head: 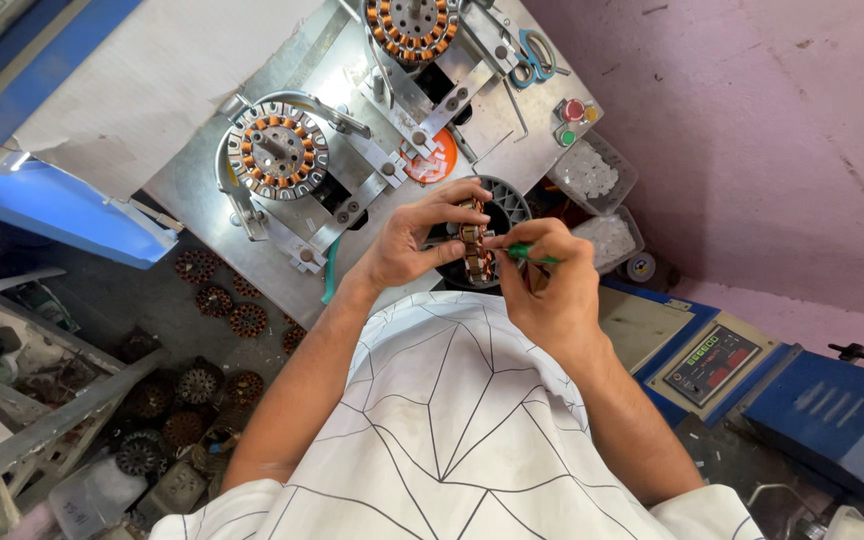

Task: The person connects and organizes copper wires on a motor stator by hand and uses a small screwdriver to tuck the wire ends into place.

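Head cam, only view: left hand (407, 240) grips a wound stator (475, 243) edge-on, fingers wrapped over top and bottom rims, held in mid-air above the metal bench plate (202, 170), just in front of a dark ribbed plastic cup (508, 206). Right hand (552, 290) pinches a thin green-handled tool (530, 256), tip at the stator's windings. Step looks like hand-dressing/tucking the coil wires; judging by the grip, next move needs steady tip pressure w/o nicking wire, plus rotating the stator in the left hand. Materials: stator = stacked steel laminations w/ shiny copper coils, toothed ring shape. Two more stators sit on winder fixtures, one left (278, 150), one at top (413, 24). Clear tubs of white bits (592, 172) to the right, scissors (535, 55) at top. Bare rusty-brown cores (214, 300) scattered on the lower left, matte and dusty.
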